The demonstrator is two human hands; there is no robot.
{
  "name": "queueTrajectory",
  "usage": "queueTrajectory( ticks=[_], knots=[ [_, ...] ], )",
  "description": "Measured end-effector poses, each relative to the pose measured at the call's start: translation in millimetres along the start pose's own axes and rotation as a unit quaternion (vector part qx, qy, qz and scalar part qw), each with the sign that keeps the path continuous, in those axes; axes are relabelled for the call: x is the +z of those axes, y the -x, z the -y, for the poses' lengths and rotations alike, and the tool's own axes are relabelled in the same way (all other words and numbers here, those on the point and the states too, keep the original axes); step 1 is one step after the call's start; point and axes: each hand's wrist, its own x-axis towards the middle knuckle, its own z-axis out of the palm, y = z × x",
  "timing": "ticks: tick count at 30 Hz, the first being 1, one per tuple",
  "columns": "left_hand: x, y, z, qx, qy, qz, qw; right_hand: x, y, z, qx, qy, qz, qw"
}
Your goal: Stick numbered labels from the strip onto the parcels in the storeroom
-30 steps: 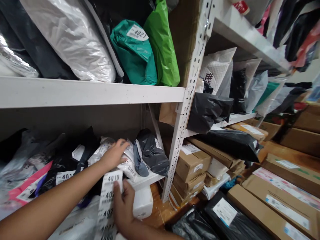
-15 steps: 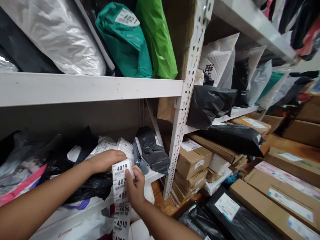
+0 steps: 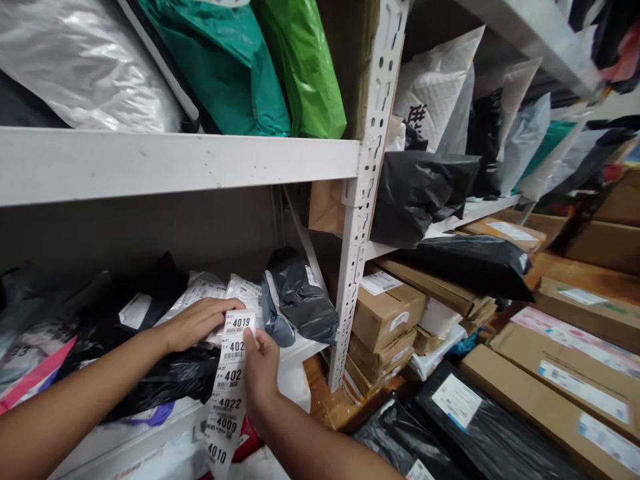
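A long strip of printed number labels (image 3: 230, 375) hangs down in front of the lower shelf, its top label reading 4019. My right hand (image 3: 263, 363) pinches the strip's right edge near the top, thumb on the printed face. From the left, my left hand (image 3: 197, 325) reaches to the strip's upper edge, fingers together and closed on it; some fingertips are hidden behind the labels. Just behind the hands lie white printed parcels (image 3: 245, 291) and a dark grey plastic parcel (image 3: 305, 293) with a small label.
A white shelf beam (image 3: 175, 163) runs above my hands to a perforated upright post (image 3: 367, 153). Teal (image 3: 225, 67) and green (image 3: 305, 67) bags sit on the upper shelf. Cardboard boxes (image 3: 383, 310) and a black wrapped parcel (image 3: 480, 420) lie on the right.
Both hands and the label strip have shifted slightly left in view. The strip's lower part now swings further left, showing more of its middle labels. The view has tilted slightly downward.
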Motion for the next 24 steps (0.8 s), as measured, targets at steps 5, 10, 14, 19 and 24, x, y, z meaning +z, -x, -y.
queueTrajectory(
  ticks=[5,10,14,19,24],
  knots=[
    [-7.7,-14.8,-12.1,-0.056,0.068,0.018,0.996,2.0,-10.4,-4.3,0.013,-0.018,-0.023,1.000],
    [-3.9,-29.9,-7.1,-0.069,0.041,0.042,0.996,1.1,-13.3,-8.2,0.017,-0.005,-0.035,0.999],
    [-2.6,-31.9,-4.0,-0.072,0.056,0.042,0.995,0.2,-11.4,-11.8,0.018,0.006,-0.049,0.999],
    [-3.5,-30.4,-5.1,-0.072,0.080,0.044,0.993,-2.2,-9.0,-14.8,0.016,0.020,-0.056,0.998],
    [-2.4,-29.9,-5.5,-0.070,0.053,0.044,0.995,-1.6,-9.9,-14.1,0.010,0.026,-0.057,0.998]
  ],
)
